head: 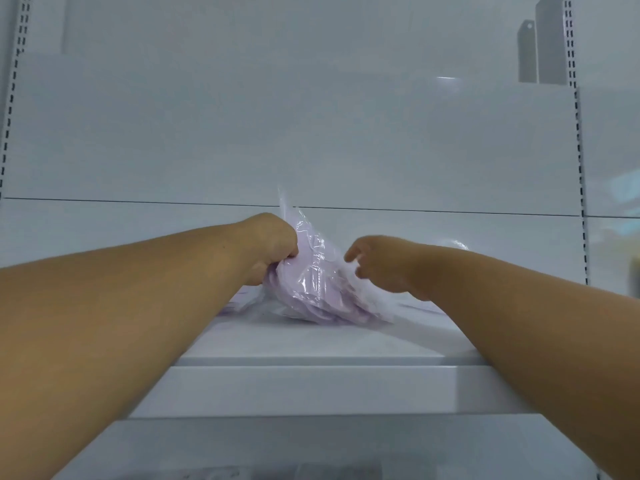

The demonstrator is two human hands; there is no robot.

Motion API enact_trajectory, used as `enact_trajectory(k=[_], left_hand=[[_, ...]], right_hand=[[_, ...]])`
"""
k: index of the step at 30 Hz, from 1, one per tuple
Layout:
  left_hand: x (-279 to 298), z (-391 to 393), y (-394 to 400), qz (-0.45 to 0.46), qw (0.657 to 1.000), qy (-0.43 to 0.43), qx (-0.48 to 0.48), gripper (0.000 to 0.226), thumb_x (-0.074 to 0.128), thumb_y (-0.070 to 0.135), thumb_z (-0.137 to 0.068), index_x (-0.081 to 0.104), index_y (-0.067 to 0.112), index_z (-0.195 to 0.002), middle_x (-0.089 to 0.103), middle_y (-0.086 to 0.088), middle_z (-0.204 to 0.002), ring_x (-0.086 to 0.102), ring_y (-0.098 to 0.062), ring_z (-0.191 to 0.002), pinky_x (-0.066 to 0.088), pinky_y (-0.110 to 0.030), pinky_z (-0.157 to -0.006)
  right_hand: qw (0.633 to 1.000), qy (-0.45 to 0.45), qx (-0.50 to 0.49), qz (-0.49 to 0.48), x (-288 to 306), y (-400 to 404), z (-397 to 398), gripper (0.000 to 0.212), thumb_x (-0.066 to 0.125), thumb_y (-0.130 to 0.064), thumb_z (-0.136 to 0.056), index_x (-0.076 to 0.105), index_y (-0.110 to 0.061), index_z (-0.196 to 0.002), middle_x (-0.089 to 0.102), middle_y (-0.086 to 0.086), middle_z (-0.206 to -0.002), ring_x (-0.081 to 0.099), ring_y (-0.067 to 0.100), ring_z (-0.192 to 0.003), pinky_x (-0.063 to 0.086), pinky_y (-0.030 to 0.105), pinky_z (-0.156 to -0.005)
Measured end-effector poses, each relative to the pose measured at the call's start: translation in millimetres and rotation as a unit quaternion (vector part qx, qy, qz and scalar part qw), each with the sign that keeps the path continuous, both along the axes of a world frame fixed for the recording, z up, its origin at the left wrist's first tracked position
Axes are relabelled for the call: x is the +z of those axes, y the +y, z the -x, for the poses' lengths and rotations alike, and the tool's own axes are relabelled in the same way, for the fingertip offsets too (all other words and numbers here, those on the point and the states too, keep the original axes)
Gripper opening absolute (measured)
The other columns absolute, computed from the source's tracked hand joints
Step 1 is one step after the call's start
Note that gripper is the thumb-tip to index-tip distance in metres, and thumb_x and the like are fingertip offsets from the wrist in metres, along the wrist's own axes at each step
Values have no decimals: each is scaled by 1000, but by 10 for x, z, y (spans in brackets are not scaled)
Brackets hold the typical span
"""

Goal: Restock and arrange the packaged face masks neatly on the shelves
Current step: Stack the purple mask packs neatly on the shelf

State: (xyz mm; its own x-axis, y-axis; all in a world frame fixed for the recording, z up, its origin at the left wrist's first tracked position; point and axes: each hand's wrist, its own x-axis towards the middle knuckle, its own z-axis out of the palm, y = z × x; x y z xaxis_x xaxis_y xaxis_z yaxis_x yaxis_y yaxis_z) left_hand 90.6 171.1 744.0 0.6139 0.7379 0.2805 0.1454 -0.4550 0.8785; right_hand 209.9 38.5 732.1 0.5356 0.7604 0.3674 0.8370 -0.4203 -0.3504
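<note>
Nearest to me, at the very bottom of the view, a lower shelf (311,445) shows as a pale edge, with something grey and blurred beneath it that I cannot make out. Above that runs the thick white front lip of the shelf I am working on (311,344) — one flat white board, seen almost edge-on.

My two forearms reach in over that lip from either side. My left hand (273,247) is curled tight around the upper left corner of one pack of face masks (315,285), fingers bunching the clear plastic. My right hand (384,263) is just beside the pack's right edge, fingers loosely spread and slightly blurred; whether the fingertips actually touch the plastic I cannot tell, but they grip nothing.

The pack is a crinkled transparent bag with pale lilac masks stacked inside (too many folds and reflections to count them). Its lower end rests on the shelf while the top is lifted and tilted, a flap of plastic sticking up. I count one pack for certain — a faint lilac smear at its lower left may be another lying flat.

Behind stands the white back panel (311,133), crossed by one thin horizontal seam. Two slotted uprights frame it, left (10,109) and right (580,150). At the top right, two grey brackets (540,46) stand upright.
</note>
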Motion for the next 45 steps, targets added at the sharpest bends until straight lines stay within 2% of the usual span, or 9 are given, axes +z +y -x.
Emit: enact_trajectory(k=[3, 8, 12, 17, 20, 26, 31, 40, 45], left_hand=[[6, 13, 22, -6, 1000, -5, -2, 14, 50, -4, -97, 57, 5, -89, 63, -17, -96, 62, -30, -77, 49, -33, -62], [-33, 48, -57, 25, 999, -2, -35, 22, 54, 26, -104, 59, 7, -94, 65, -9, -81, 62, -20, -55, 48, -25, -41], [-51, 33, -76, 16, 999, 13, -41, 24, 46, 1, -101, 56, 4, -80, 62, -12, -78, 60, -23, -61, 49, -21, -36], [-37, 30, -5, -32, 999, 17, 23, 20, 44, -7, -95, 53, 3, -81, 52, -12, -75, 49, -25, -59, 40, -22, -42], [16, 71, 48, -61, 997, -5, 50, 22, 42, -9, -91, 50, 7, -78, 44, -11, -68, 43, -24, -55, 34, -24, -52], [138, 159, 123, -71, 991, -102, 57, 29, 43, -8, -91, 58, 6, -112, 54, -15, -86, 54, -30, -75, 42, -38, -68], [225, 268, 193, -66, 973, -212, 65, 17, 47, 1, -90, 49, 18, -92, 46, -9, -92, 42, -26, -73, 35, -33, -61], [171, 238, 90, -34, 963, -251, -90, 35, 66, 6, -93, 55, 19, -123, 70, -8, -113, 71, -29, -100, 59, -45, -86], [128, 168, 127, -4, 960, -238, -149, 59, 80, 16, -84, 52, 13, -136, 71, -11, -117, 74, -27, -97, 59, -47, -88]], right_hand=[[984, 129, 99, -66, -38, 74, 3, 23, 60, -33, -97, 64, -30, -120, 62, -5, -119, 56, 19, -109, 43, 31, -95], [996, 66, 37, 39, -63, 49, 74, 35, 51, -54, -98, 60, -23, -112, 56, -5, -91, 51, 18, -89, 41, 31, -88], [991, 113, 72, 24, -62, 51, 54, 37, 52, -42, -100, 47, -42, -137, 60, -3, -121, 57, 18, -110, 43, 35, -106], [987, 1, 33, 159, -37, -40, 141, 38, 47, -20, -103, 54, -30, -139, 61, -2, -99, 54, 18, -89, 39, 20, -67], [981, -68, -4, 182, -27, -74, 154, 39, 45, -12, -102, 60, -25, -135, 62, -4, -118, 57, 19, -109, 42, 24, -77], [993, 96, 36, -56, 27, 70, 103, 43, 42, -45, -104, 57, -12, -127, 61, 14, -130, 58, 32, -119, 42, 44, -107], [975, 175, 83, -112, -14, 254, 97, 43, 51, -57, -96, 58, -20, -115, 65, 9, -121, 61, 27, -118, 46, 46, -106], [854, 363, 168, -332, 148, 251, 146, 18, 70, -11, -88, 53, -16, -84, 55, 4, -78, 50, 19, -59, 42, 29, -57], [809, 415, 173, -379, 201, 195, 213, 41, 72, -35, -60, 64, -19, -97, 60, 5, -100, 61, 29, -90, 49, 36, -87]])
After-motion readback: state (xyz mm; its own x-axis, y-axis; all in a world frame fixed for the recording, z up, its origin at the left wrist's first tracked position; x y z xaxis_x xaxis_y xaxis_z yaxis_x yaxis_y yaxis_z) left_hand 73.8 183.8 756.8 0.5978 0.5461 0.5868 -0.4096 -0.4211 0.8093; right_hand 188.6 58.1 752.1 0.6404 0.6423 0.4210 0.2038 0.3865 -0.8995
